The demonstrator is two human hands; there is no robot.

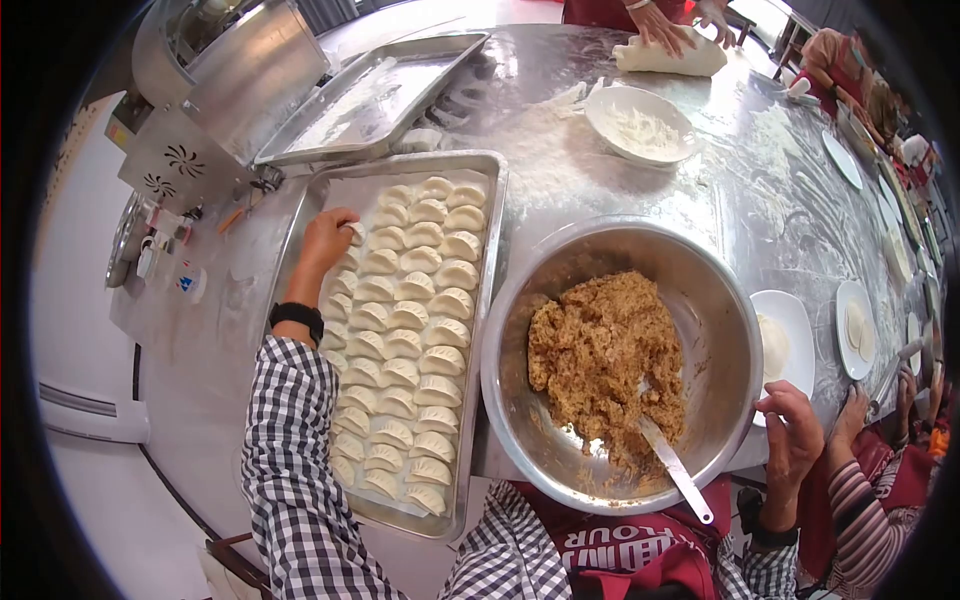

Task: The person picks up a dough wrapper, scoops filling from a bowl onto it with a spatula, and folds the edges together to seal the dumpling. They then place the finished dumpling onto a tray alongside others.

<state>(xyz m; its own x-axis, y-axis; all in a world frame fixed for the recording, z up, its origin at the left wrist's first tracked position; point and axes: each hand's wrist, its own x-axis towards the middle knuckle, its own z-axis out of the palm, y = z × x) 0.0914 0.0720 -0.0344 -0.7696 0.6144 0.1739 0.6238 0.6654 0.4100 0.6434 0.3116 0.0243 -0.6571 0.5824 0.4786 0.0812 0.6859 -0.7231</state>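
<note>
My left hand (328,240) reaches over the left side of a metal tray (497,205), its fingers closed on a pleated dumpling (357,233) at the end of the left row. Rows of similar dumplings (408,316) fill the paper-lined tray. On the right, my right hand (793,432) is beside the rim of a large steel bowl (737,330). Its fingers are apart, close to a white plate (797,318) bearing a round dough wrapper (773,347). Brown minced filling (610,365) lies in the bowl, with a white-handled spreader (676,470) stuck in it.
A second, floury tray (415,75) lies behind the dumplings. A white bowl of flour (642,125) stands farther back, where another person's hands press a dough roll (672,52). Another wrapper plate (855,330) and a co-worker's striped sleeve (870,515) are close on the right.
</note>
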